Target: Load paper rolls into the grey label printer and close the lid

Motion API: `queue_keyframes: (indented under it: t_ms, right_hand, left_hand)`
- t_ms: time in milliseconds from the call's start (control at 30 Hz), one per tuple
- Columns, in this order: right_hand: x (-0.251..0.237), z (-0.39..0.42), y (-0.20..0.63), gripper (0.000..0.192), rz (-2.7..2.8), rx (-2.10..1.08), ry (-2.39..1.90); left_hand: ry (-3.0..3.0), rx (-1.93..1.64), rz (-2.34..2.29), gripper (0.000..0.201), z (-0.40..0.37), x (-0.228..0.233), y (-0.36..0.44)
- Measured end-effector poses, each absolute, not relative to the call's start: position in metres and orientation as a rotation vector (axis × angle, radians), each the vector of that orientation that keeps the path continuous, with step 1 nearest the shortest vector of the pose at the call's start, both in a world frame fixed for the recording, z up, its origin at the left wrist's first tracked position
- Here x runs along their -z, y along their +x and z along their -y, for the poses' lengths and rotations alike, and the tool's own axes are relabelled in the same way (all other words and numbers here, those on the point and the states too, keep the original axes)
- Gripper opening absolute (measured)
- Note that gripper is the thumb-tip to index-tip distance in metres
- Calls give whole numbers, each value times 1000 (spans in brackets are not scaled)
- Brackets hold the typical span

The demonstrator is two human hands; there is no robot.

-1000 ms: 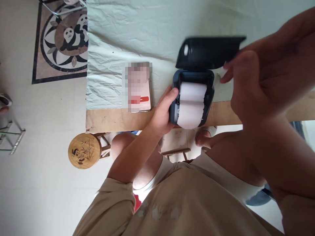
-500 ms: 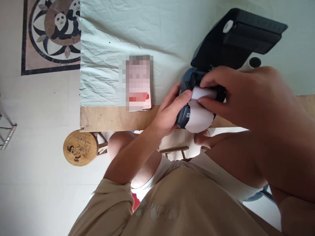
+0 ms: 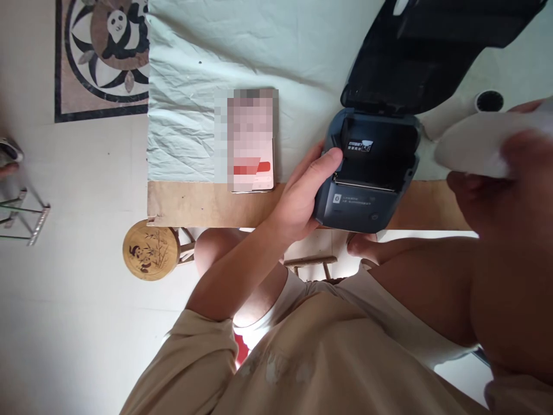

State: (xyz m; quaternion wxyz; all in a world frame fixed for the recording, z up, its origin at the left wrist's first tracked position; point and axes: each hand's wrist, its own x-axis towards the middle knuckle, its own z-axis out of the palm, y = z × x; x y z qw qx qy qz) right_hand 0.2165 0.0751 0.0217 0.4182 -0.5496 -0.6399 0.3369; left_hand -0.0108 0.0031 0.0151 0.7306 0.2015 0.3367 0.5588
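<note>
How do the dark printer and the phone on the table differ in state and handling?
The dark blue-grey label printer stands lid-up with its paper bay bare, gripped by the left hand; the flat rectangular phone lies untouched. The printer overhangs the table's brown edge; the phone barely reaches it. Both rest on the table.

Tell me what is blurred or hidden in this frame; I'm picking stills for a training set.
Head view: the right hand and its paper roll are motion-blurred near the lens; the phone screen is pixelated; the printer, held by the left hand, is sharp; its lid is cropped at the top.
</note>
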Motion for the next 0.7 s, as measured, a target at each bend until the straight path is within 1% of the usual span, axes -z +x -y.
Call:
queue_keyframes:
  t_ms: [67,167,233,300,333,400,467,567,633,700]
  right_hand:
    - [-20,-65,209,34,1632,-795,-1431]
    - [-25,-54,205,34,1905,-451,-1502]
    - [-26,-52,207,45,2033,-268,-1453]
    - [-23,-55,210,59,2088,-256,-1369]
    - [-21,-56,211,62,2094,-271,-1340]
    - [-15,-61,212,60,2087,-314,-1319]
    - [-12,-65,209,53,2086,-351,-1317]
    - [-13,-70,200,45,2149,-294,-1286]
    - [-16,-72,194,44,2207,-252,-1318]
    - [-17,-72,191,48,2236,-292,-1379]
  left_hand:
    - [451,-1236,-737,35,-3,-15,-11]
    - [461,-1223,-761,36,-3,-17,-10]
    - [462,-1222,-777,35,-4,-18,-10]
    - [448,-1224,-786,32,-3,-19,-9]
    - [438,-1222,-788,31,-3,-19,-9]
    - [423,-1214,-798,30,-2,-19,-9]
    - [424,-1208,-821,31,-1,-20,-8]
    - [439,-1213,-851,35,0,-21,-7]
    - [439,-1210,-859,39,0,-21,-6]
    - [439,-1202,-864,42,0,-21,-7]
